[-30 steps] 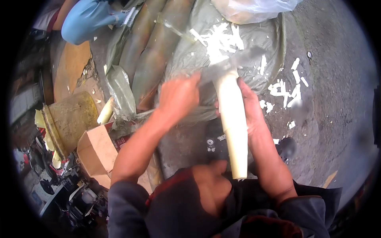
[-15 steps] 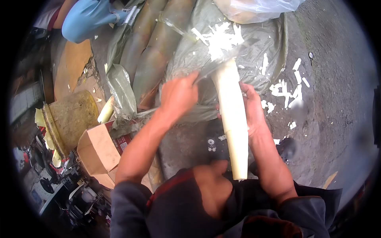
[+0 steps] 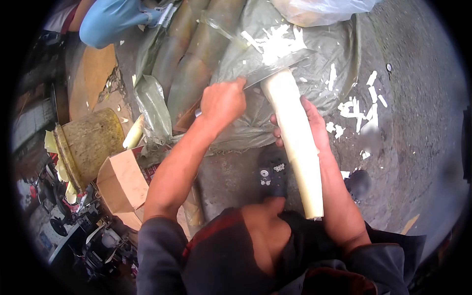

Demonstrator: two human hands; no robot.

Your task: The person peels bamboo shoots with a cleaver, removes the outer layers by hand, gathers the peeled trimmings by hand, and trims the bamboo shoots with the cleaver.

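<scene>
My left hand (image 3: 222, 102) is closed round the handle of a knife (image 3: 281, 66). Its broad blade points away to the upper right, flat across the far end of a long, pale peeled bamboo shoot (image 3: 298, 142). Cupped under and around the shoot's middle, my right hand (image 3: 315, 125) holds it at a tilt, its near end by my lap. White cut pieces (image 3: 281, 43) lie heaped on a grey-green woven sheet (image 3: 324, 49) just beyond the blade.
More white scraps (image 3: 359, 110) are scattered on the ground at right. A clear plastic bag (image 3: 324, 12) lies at the top. At left are a yellowish bucket (image 3: 93, 142) on its side and an open cardboard box (image 3: 123, 182). A person's blue-clad knee (image 3: 110, 22) shows top left.
The shoot's near end has swung right and its far end now sits slightly lower and clear of the blade's edge. The knife blade has come into sharper view, still beyond the tip.
</scene>
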